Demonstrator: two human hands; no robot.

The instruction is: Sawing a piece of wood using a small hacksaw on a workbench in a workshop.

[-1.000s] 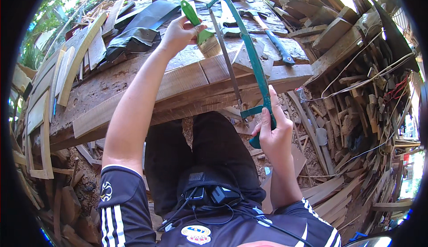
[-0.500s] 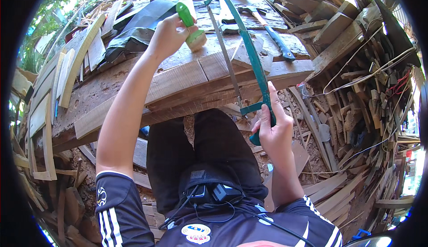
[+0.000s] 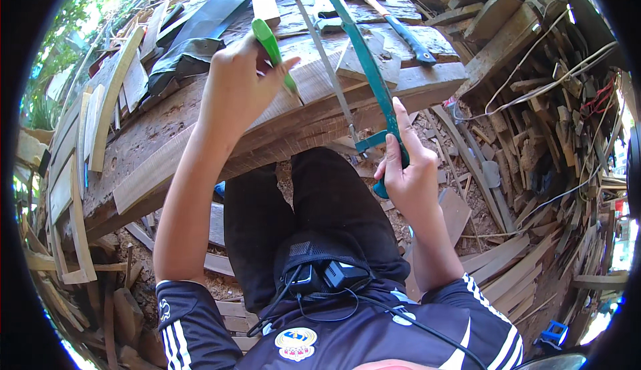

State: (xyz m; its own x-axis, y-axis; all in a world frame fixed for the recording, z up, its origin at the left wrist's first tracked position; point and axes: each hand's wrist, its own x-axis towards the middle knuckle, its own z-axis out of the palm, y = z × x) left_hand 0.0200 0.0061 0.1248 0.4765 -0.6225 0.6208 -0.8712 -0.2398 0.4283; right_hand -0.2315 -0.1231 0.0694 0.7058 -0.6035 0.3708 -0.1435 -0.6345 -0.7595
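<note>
The green bow saw (image 3: 367,59) is reaching away from the person over the near edge of the wooden surface (image 3: 163,123), its thin blade running to the left of the frame; whether that blade is touching any wood is not showing clearly. The right grip (image 3: 408,168) is wrapping around the handle at the near end, with the forefinger pointing along the frame. The frame is looking stiff and moderately light, the blade narrow and presumably sharp, so the handle is offering the surest hold and the top-heavy bow is probably wanting a steady wrist.

The green-handled brush (image 3: 267,39) is pointing down toward the long board (image 3: 150,177), close to a seam in it. The left grip (image 3: 237,79) is closed on its handle. The brush is likely being very light, its smooth handle firm, its barely visible bristles soft; the handle is suiting a loose pinch.
</note>
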